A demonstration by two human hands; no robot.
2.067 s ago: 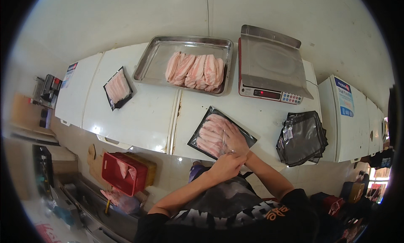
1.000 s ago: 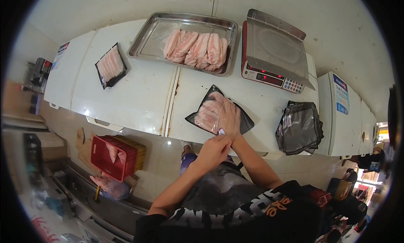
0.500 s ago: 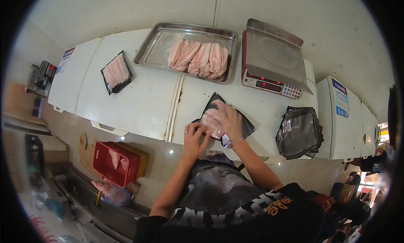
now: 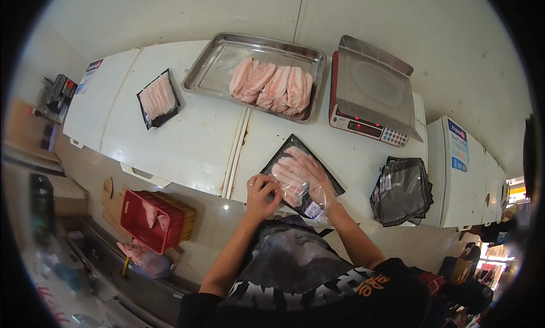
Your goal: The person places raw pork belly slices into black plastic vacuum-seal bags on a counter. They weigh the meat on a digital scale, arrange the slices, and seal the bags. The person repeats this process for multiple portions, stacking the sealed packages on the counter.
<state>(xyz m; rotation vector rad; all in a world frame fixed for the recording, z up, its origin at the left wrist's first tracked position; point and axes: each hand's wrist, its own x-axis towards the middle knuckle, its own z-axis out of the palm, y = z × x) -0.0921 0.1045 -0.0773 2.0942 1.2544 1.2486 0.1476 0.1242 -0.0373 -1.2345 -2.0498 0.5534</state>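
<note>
Item: black tray of sliced meat (image 4: 295, 172) at the desk's (image 4: 187, 141) near edge, long axis slanting away leftward. We see our right hand (image 4: 311, 177) spread flat on its film; left hand (image 4: 262, 196) pinches the near-left corner.

1. Black tray of pink sliced meat (image 4: 300, 180) in clear wrap with a small white label, at the worktop's near edge.
2. Second black meat tray (image 4: 158, 98), left.
3. Stack of grey-black bags (image 4: 402, 190), right.
4. Scale's red display (image 4: 364, 129).
5. Blue-white sticker (image 4: 458, 145), far right.
</note>
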